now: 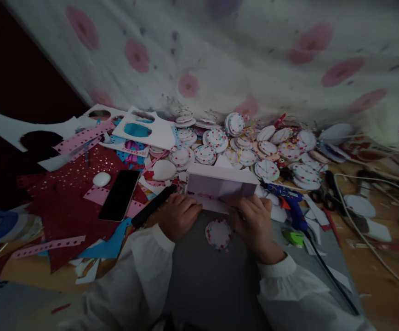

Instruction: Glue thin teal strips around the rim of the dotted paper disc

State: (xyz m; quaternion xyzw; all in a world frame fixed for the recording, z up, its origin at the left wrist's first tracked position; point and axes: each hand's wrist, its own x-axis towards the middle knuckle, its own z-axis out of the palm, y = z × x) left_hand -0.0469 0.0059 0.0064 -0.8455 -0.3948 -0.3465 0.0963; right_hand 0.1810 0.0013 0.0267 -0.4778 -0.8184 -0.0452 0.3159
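Observation:
A shallow white box (222, 177) is tilted up above the grey mat, its greyish inside facing me. My left hand (180, 218) is closed on its lower left corner, with the fingers curled. At the lower right corner my right hand (254, 225) pinches the box, thumb and fingers together. Something reddish and thin shows along the inner fold, too dim to name. Just below the box, between my hands, a round white disc (218, 234) edged with red and blue dots lies flat on the mat (216, 280).
Behind the box are several piles of dotted white discs (216, 139). A blue glue gun (296, 211) with a cord lies right, near a green object (293, 237). Left are a black phone (118, 195), a black stick-like tool (154, 205), red sheet scraps (68, 207) and a bottle (6, 225).

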